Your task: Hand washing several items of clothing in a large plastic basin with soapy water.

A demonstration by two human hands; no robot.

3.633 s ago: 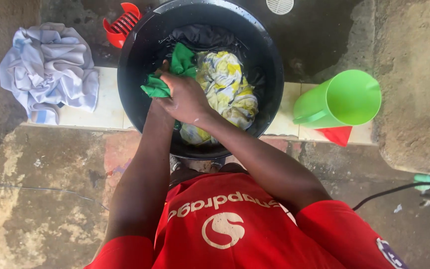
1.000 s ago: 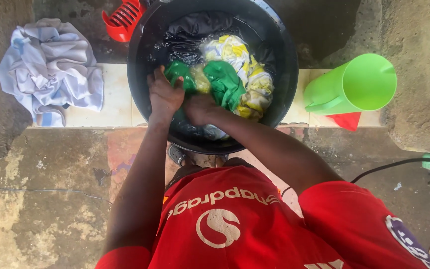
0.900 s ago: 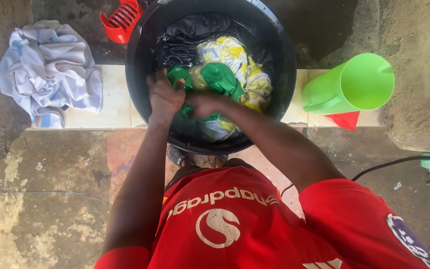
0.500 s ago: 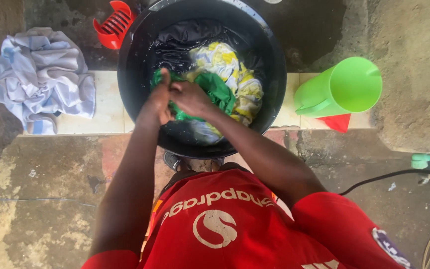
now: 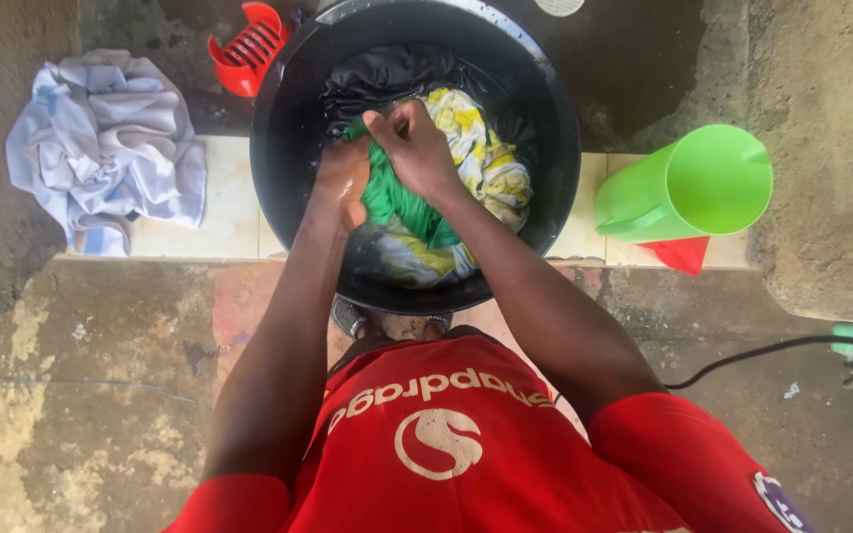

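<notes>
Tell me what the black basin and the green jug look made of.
Black basin: likely plastic, glossy, with light glinting off its wet rim. Green jug: likely plastic too, smooth, evenly bright, thin-walled with a moulded handle.

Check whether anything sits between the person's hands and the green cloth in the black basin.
Nothing visible does. The left hand and right hand both grip the green cloth directly, bunched between them over the black basin. The yellow-patterned cloth lies beside and under it, not between.
</notes>
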